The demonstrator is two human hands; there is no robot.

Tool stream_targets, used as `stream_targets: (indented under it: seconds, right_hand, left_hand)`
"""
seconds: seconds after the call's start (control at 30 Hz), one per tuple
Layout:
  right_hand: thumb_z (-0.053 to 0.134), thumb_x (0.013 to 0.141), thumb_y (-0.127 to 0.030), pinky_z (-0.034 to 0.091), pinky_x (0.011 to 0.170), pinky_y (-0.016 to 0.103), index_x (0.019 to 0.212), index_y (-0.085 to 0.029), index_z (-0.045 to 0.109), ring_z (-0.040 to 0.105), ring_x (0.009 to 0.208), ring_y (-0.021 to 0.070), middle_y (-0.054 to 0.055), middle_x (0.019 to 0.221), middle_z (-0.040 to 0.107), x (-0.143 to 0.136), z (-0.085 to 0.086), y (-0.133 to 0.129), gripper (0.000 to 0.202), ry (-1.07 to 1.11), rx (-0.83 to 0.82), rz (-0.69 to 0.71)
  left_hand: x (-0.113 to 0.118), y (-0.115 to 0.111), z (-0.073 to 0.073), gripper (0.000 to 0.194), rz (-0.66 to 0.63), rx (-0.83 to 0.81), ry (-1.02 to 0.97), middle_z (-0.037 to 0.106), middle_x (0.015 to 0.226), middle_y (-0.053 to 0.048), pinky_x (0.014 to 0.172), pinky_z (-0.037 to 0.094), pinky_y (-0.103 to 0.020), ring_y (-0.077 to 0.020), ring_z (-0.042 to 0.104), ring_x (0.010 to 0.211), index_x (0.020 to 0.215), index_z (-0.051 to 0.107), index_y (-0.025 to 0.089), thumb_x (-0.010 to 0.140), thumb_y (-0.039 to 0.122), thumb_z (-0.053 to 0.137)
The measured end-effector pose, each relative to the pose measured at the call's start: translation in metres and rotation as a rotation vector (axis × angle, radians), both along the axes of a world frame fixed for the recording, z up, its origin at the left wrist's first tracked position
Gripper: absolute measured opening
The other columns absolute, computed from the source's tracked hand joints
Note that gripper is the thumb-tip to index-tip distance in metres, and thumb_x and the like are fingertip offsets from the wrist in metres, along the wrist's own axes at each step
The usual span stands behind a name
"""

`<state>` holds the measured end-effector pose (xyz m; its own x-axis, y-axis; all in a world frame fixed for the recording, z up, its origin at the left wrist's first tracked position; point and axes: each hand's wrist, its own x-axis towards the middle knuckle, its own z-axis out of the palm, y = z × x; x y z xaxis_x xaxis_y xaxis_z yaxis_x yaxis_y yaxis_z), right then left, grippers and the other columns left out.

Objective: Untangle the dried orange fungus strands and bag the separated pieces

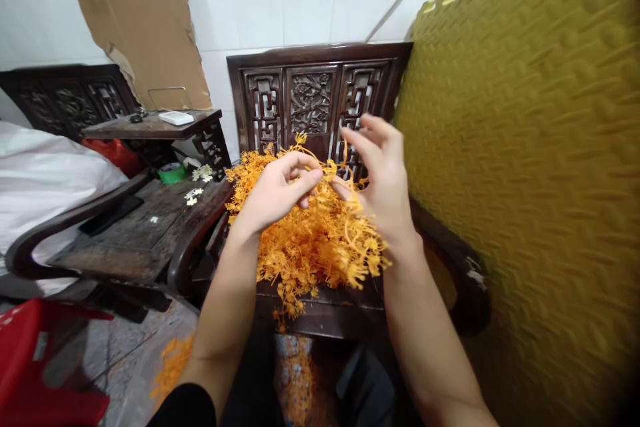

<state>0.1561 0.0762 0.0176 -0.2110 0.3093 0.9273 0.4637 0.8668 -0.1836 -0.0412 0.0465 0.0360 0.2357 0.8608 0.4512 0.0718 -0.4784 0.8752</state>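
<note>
A large heap of orange, branching plastic-looking sprigs [310, 247] with small flower-like tips lies on the seat of a dark carved wooden chair. Above it, my left hand [280, 187] pinches the stem of one orange sprig [330, 170] between thumb and fingers. Close by on the right is my right hand [383, 177], its fingers raised and spread apart from the thumb. An orange strand passes by its fingertips, and more of the sprig droops in front of its palm, slightly blurred. Whether the right thumb touches the stem is hard to see.
A yellow-green foam mat [525, 167] stands along the right side. At left are a wooden side table [150, 125], a second chair with green tape [173, 173] and pale pieces, a white sack [50, 180] and a red stool [50, 360]. Orange bits [173, 367] lie low down.
</note>
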Motion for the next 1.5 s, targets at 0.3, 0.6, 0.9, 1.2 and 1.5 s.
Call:
stream_targets:
  seconds: [0.3,0.6,0.9,1.2,1.5]
  right_hand:
    - [0.063,0.091,-0.009,0.057,0.092,0.045,0.107,-0.027,0.070,0.070,0.096,0.0229,0.004,0.097,0.074,0.004,0.007,-0.019,0.026,-0.123,0.123,0.150]
    - [0.069,0.092,-0.013,0.059,0.082,0.035,0.102,-0.025,0.076,0.074,0.091,0.0184,0.004,0.100,0.078,0.002,0.002,-0.018,0.017,0.025,-0.047,0.311]
    - [0.063,0.091,-0.011,0.057,0.079,0.035,0.105,-0.026,0.082,0.073,0.092,0.0200,0.005,0.103,0.078,0.020,0.000,-0.032,0.028,-0.030,-0.313,0.478]
    - [0.080,0.089,-0.030,0.057,0.066,0.031,0.081,-0.022,0.081,0.069,0.073,0.0161,0.004,0.085,0.077,0.004,-0.006,-0.041,0.012,0.275,-0.599,0.415]
    - [0.090,0.078,-0.037,0.056,0.056,0.026,0.097,-0.020,0.076,0.065,0.068,0.0126,0.003,0.085,0.075,-0.001,-0.013,-0.034,0.029,0.428,-0.745,0.477]
  left_hand:
    - [0.000,-0.004,0.001,0.013,0.147,0.180,0.048,0.070,0.085,-0.002,0.060,0.052,-0.021,-0.0094,0.062,0.069,0.091,0.071,0.017,0.094,0.029,0.072]
    - [0.005,-0.008,0.001,0.015,0.143,0.078,-0.126,0.067,0.068,0.000,0.054,0.054,-0.022,-0.0098,0.066,0.056,0.089,0.062,0.018,0.099,0.028,0.065]
    - [0.002,-0.019,-0.013,0.021,0.216,0.152,-0.048,0.070,0.074,0.001,0.058,0.052,-0.022,-0.0088,0.064,0.061,0.090,0.073,0.018,0.092,0.008,0.055]
    - [0.000,-0.025,-0.013,0.007,0.137,0.438,0.145,0.076,0.104,-0.004,0.094,0.057,-0.032,-0.0169,0.071,0.101,0.095,0.068,0.020,0.090,0.015,0.071]
    - [0.000,-0.018,-0.018,0.014,0.277,0.564,0.337,0.078,0.101,-0.005,0.089,0.055,-0.031,-0.0160,0.071,0.095,0.103,0.076,0.018,0.089,0.019,0.078]
